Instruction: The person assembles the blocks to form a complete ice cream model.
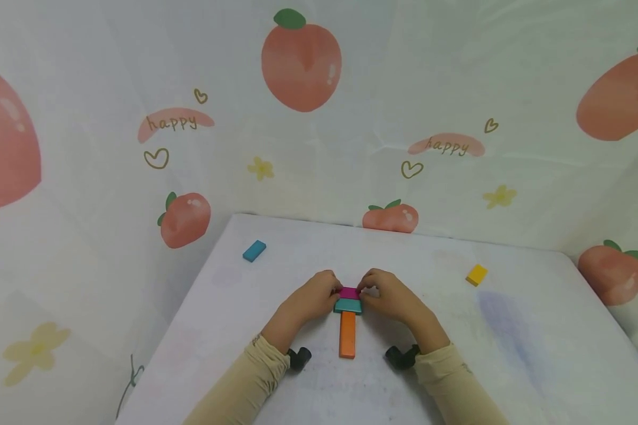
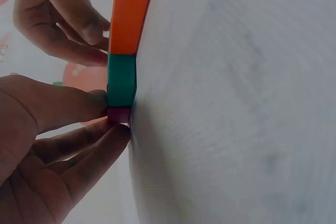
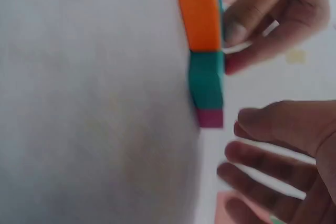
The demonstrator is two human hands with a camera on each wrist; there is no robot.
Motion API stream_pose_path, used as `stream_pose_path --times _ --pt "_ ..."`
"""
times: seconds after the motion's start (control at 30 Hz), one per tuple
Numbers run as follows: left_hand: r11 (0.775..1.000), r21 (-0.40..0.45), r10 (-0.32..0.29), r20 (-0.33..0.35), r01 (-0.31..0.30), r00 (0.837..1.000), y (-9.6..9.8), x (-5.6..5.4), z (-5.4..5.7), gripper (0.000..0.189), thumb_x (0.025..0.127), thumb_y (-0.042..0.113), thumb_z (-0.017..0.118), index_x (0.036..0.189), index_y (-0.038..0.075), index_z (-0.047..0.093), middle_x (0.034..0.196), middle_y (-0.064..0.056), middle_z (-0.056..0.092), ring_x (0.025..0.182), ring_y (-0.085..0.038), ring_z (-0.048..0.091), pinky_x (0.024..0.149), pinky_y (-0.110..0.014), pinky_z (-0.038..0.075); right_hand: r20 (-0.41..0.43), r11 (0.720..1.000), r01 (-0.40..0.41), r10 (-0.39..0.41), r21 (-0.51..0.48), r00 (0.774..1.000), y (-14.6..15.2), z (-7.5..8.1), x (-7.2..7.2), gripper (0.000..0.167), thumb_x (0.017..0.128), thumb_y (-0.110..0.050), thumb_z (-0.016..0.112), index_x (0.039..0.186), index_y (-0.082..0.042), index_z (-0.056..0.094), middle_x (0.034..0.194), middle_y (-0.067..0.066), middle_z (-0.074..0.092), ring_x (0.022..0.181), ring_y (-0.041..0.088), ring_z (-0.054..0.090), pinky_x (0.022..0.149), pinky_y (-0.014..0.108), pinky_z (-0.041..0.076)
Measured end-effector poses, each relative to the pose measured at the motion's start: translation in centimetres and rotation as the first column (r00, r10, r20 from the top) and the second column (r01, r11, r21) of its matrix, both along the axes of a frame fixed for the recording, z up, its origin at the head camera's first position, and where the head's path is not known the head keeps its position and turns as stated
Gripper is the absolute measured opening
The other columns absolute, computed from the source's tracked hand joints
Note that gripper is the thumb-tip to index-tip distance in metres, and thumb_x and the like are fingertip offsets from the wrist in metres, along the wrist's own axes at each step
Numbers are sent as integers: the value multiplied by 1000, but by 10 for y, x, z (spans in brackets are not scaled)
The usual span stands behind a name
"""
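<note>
My left hand (image 1: 315, 297) pinches the left end of a magenta block (image 1: 349, 293) between thumb and fingers. This block lies flat against the far long side of a teal block (image 1: 348, 306). From the teal block's near side an orange block (image 1: 347, 335) extends toward me, so the three make a T-like shape on the table. My right hand (image 1: 390, 297) hovers at the magenta block's right end. In the right wrist view, the thumb (image 3: 273, 119) and spread fingers of this hand stand a little apart from the magenta block (image 3: 211, 118).
A blue block (image 1: 254, 251) lies at the table's far left, and a yellow block (image 1: 477, 275) toward the far right. The white table (image 1: 234, 378) meets a peach-print cloth (image 1: 340, 159) behind and at the sides. Black wrist cameras (image 1: 299, 358) sit under both wrists.
</note>
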State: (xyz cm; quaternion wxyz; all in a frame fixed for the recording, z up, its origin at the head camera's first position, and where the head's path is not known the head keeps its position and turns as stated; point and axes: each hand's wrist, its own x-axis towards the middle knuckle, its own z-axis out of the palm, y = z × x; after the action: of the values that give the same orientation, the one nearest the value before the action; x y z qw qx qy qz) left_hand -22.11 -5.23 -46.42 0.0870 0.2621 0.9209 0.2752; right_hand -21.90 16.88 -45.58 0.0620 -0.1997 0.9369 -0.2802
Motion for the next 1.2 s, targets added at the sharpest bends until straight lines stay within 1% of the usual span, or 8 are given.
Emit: stream_pose_path --times 0.17,0.37,0.67,0.8,0.87,1.0,1.1,1.2 --pt "1000 4 10 12 -10 1000 1 1 -1 23 103 5 66 120 -6 77 111 -13 71 103 -21 67 95 -34 62 -68 986 159 -156 39 985 20 10 -4 13 98 -18 74 108 -10 80 112 5 75 105 27 67 92 49 61" --pt "1000 13 7 8 -7 1000 1 1 -3 23 102 4 66 120 -6 77 110 -13 72 101 -20 68 93 -32 62 -114 955 297 -295 -3 949 62 14 -9 25 101 -24 70 114 -4 78 118 16 75 108 36 68 91 54 59" --pt "1000 -2 29 21 -29 999 2 2 -1 25 103 5 66 123 -6 76 113 -13 73 103 -21 69 96 -35 62 -179 866 499 -494 -16 851 131 14 -13 35 102 -27 65 118 2 75 121 27 71 104 42 70 76 50 58" --pt "1000 1 19 5 -19 1000 1 2 -2 24 103 4 66 123 -6 76 113 -13 73 102 -21 69 94 -34 62 -138 826 563 -555 24 820 156 14 -14 41 102 -28 62 122 6 71 127 32 68 107 48 68 72 51 58" --pt "1000 1 13 -3 -13 1000 0 3 -1 25 103 4 66 123 -6 76 112 -13 73 102 -20 68 94 -33 62 -106 806 589 -582 56 806 166 14 -14 43 102 -28 61 125 7 69 132 34 65 110 52 67 74 53 58" --pt "1000 24 13 11 -14 1000 -1 4 1 25 103 4 65 123 -7 75 112 -14 73 101 -21 68 95 -35 62 -68 769 631 -627 106 776 181 14 -15 45 100 -27 60 125 10 67 131 35 65 111 55 65 77 57 57" --pt "999 32 15 20 -15 1000 -1 5 3 24 104 5 65 122 -7 75 111 -14 72 100 -21 67 95 -36 62 -47 763 637 -636 115 770 188 12 -15 45 99 -25 61 124 12 66 128 37 65 109 56 65 78 58 56" --pt "1000 25 16 18 -16 1000 -1 6 5 24 104 5 65 122 -7 76 111 -14 72 100 -21 67 95 -35 62 -22 771 626 -628 115 778 193 9 -14 48 99 -25 62 126 15 63 129 39 63 108 56 65 78 57 58"
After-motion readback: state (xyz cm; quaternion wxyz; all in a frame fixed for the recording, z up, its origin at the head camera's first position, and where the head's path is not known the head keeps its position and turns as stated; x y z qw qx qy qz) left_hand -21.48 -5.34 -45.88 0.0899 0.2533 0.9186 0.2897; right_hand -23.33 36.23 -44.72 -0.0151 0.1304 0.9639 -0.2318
